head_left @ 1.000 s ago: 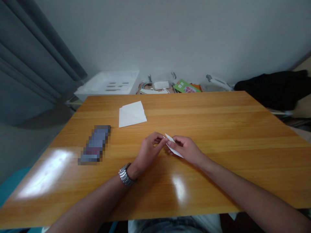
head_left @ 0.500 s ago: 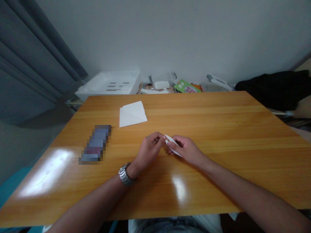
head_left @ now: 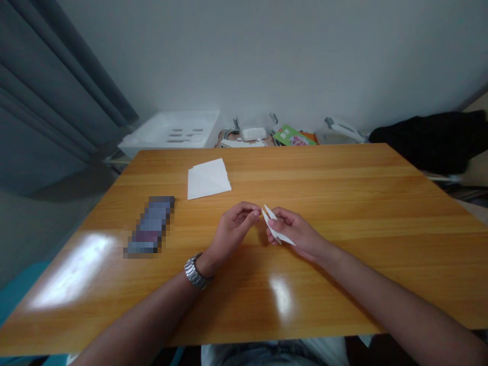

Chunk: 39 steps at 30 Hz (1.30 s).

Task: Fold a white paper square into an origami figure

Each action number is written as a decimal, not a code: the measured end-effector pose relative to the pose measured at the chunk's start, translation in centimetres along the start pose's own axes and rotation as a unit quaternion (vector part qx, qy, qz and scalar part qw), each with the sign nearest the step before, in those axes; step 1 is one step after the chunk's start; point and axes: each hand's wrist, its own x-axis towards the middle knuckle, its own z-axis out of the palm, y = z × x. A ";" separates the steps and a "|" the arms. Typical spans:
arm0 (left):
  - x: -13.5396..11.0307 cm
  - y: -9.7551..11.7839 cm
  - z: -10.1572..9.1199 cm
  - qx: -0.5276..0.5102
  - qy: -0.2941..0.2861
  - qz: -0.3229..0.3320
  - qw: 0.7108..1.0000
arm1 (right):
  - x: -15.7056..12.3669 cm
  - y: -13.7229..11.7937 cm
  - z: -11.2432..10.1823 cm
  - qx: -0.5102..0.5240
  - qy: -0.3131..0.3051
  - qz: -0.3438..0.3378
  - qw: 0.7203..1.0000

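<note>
A small piece of white folded paper (head_left: 284, 237) is held above the table, its two pointed layers spread apart at the upper end. My right hand (head_left: 299, 235) grips it, the thumb on top and the other fingers underneath. My left hand (head_left: 236, 226), with a metal watch on its wrist, is closed with thumb and index finger together at the paper's upper left tip. The exact contact there is small and hard to make out.
White paper sheets (head_left: 209, 179) lie toward the back left of the wooden table (head_left: 343, 188). A blurred-out phone-like object (head_left: 150, 226) is at left. Behind the far edge are a white tray (head_left: 190, 124), a green packet (head_left: 293, 135) and black cloth (head_left: 427, 140).
The folded paper's layers have spread into two separate points. My left fingertips have shifted slightly up, and the right thumb has moved along the paper.
</note>
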 end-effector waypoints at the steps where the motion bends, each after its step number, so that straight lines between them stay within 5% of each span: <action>1: 0.0 0.0 0.0 -0.009 -0.004 0.002 1.000 | 0.0 -0.1 0.0 0.011 -0.003 0.012 1.000; 15: -0.2 0.1 0.2 -0.027 -0.039 0.004 0.999 | 0.0 -0.3 0.5 0.078 -0.019 0.093 0.992; 39: -0.2 0.1 0.1 -0.066 -0.061 -0.016 0.996 | -0.1 -0.4 0.4 0.078 -0.019 0.091 0.993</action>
